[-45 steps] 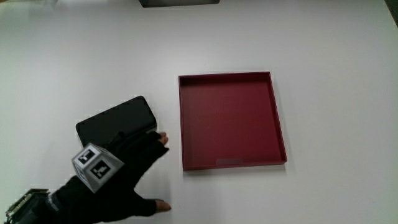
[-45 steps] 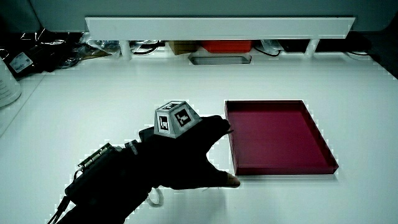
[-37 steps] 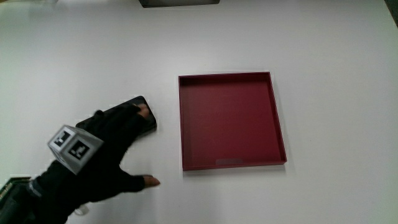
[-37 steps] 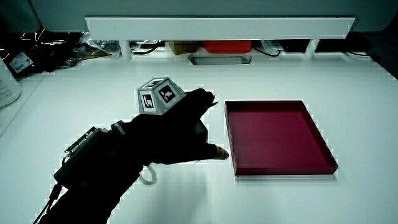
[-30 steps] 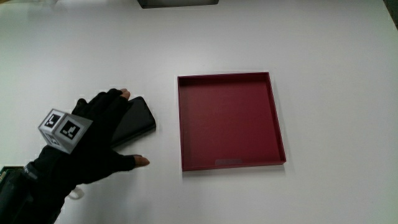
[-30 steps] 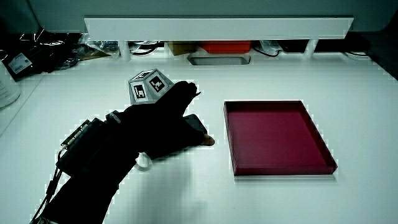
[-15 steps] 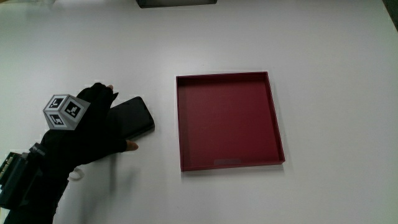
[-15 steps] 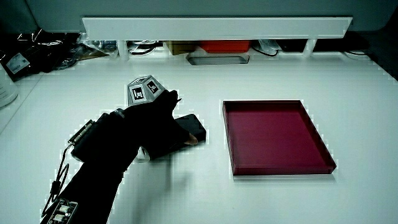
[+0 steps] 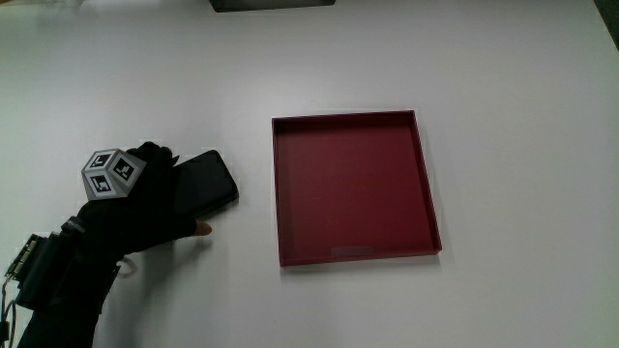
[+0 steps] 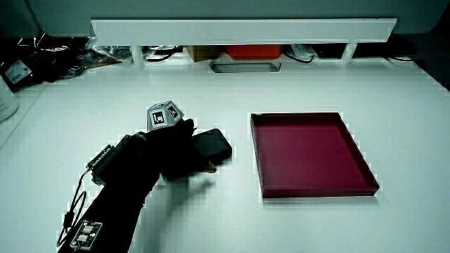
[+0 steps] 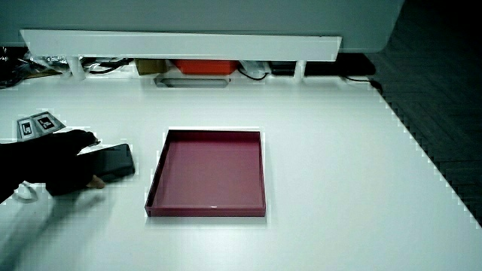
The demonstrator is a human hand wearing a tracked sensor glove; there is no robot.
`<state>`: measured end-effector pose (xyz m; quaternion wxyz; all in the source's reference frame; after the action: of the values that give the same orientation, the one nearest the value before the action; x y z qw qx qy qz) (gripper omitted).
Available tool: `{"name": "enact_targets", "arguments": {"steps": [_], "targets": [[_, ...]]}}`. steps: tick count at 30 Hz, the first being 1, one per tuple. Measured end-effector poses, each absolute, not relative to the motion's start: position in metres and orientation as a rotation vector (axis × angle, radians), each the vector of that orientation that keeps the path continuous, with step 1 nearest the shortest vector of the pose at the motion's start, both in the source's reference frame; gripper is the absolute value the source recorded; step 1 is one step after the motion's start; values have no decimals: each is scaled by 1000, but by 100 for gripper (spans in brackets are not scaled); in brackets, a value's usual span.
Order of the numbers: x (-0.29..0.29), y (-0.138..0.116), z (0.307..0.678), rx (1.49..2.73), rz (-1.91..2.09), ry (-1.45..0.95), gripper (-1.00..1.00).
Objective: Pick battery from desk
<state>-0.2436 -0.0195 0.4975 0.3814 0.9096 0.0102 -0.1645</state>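
Observation:
A flat black battery (image 9: 207, 182) lies on the white desk beside a shallow red tray (image 9: 353, 184). The gloved hand (image 9: 147, 203) covers the battery's end that is away from the tray. Its fingers curl over the edge farther from the person, and the thumb presses the nearer edge. The patterned cube (image 9: 108, 173) sits on the hand's back. In both side views the battery (image 10: 213, 144) (image 11: 114, 162) sticks out from under the hand (image 10: 172, 151) (image 11: 60, 169) toward the tray (image 10: 309, 151) (image 11: 207, 177). The covered end of the battery is hidden.
A low white partition (image 10: 239, 29) runs along the table's edge farthest from the person. Under it sit an orange box (image 10: 242, 51) and a grey tray (image 10: 240, 67). Cables and dark clutter (image 10: 42, 56) lie near one end of the partition.
The hand moved from beside the tray across the battery to its end away from the tray. The spread fingers have closed around the battery, which stays on the desk.

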Motion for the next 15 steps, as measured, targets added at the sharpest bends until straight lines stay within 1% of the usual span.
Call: {"name": "enact_targets", "arguments": {"steps": [9,14,15], "targets": [[-248,-18,511,2293,-410,-14,0],[-246,-17,511,2327,-386,8,23],[-246,-17,513,2318,-386,-3,27]]}}
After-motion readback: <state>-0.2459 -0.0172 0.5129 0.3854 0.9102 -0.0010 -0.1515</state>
